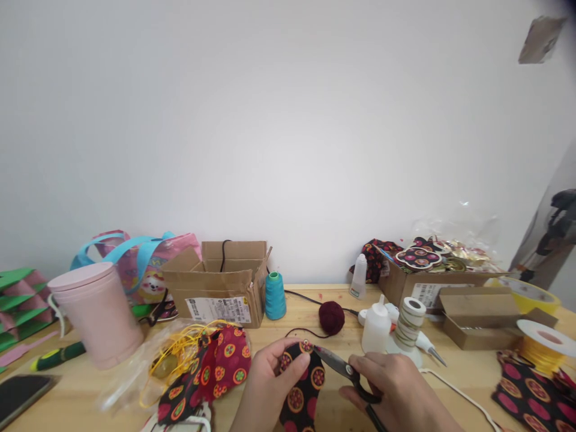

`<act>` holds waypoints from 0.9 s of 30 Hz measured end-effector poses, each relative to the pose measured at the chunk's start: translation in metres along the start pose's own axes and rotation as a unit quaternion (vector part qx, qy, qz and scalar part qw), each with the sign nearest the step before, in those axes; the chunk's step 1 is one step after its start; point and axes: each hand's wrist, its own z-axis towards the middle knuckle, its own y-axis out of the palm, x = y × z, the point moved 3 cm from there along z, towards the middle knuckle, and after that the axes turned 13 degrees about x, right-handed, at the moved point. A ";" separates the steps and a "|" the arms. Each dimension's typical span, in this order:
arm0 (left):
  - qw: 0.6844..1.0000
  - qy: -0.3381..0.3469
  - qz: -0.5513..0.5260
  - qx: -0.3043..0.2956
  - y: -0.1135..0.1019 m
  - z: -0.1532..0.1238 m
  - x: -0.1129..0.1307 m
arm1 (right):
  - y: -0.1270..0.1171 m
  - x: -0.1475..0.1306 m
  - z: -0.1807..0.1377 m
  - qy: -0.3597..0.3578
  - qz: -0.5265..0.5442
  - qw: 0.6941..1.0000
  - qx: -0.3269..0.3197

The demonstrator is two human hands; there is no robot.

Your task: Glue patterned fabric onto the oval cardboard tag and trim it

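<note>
While your left hand (275, 375) pinches the black medallion-print fabric (297, 401) above the surface (303, 313), its length running toward you, your right hand (393, 381) grips scissors (335, 362) pointing left at its top edge.

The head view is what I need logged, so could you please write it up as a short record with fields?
Left hand: pinching dark patterned fabric
Right hand: gripping scissors, tips at the fabric's upper edge
Surface: light wooden table
Behind the hands: maroon yarn ball, teal thread cone
Far left: pink canister, dark phone
Far right: yellow cord spool
</note>
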 end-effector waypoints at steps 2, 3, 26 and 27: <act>1.000 -0.002 0.006 0.001 -0.001 0.000 0.000 | 0.000 0.001 0.000 -0.002 -0.010 1.000 -0.001; 1.000 -0.002 0.013 0.001 -0.001 0.000 0.000 | 0.000 0.002 -0.001 -0.003 -0.016 1.000 -0.001; 1.000 -0.003 -0.003 0.010 -0.010 0.005 -0.001 | 0.006 0.016 -0.013 0.112 0.229 0.967 0.010; 1.000 0.001 0.000 0.011 -0.010 0.005 -0.001 | 0.006 0.017 -0.015 0.113 0.245 0.963 0.019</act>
